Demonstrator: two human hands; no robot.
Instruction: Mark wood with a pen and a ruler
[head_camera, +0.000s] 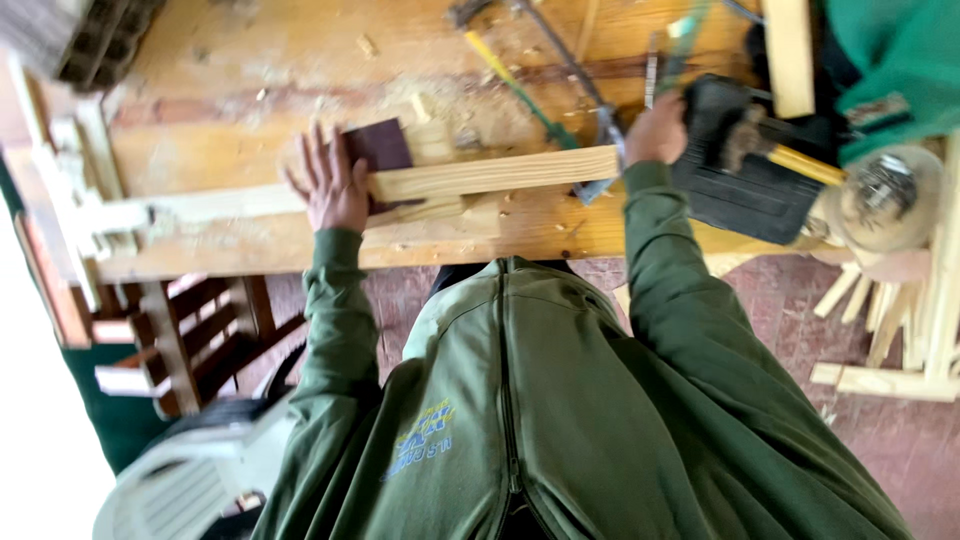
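Head view looks down over my green jacket at a wooden tabletop (250, 60) strewn with shavings. My left hand (330, 185) lies flat with its fingers spread wide, pressing on the left part of a pale wooden strip (490, 172) that runs left to right along the near part of the tabletop. Just beyond that hand, touching the strip's far side, sits a dark maroon sanding block (378, 146). My right hand (657, 130) is at the strip's right end, closed around something dark, but blur hides whether it is a handle or the metal clamp (600, 150) there, so I cannot tell exactly what those fingers hold.

I judge the step in hand to be steadying the strip and fixing its right end. The next move calls for firm downward pressure from the left hand, so the strip does not swing while the right hand works.

Around the work, a yellow and green tool (520, 90) lies diagonally on the far side, a black case (750, 190) sits just right of my right hand with a yellow-handled tool (800, 162) across it, and loose wooden slats (880, 320) lean at the far right above the brick floor. The black case crowds my right hand, leaving little room there.
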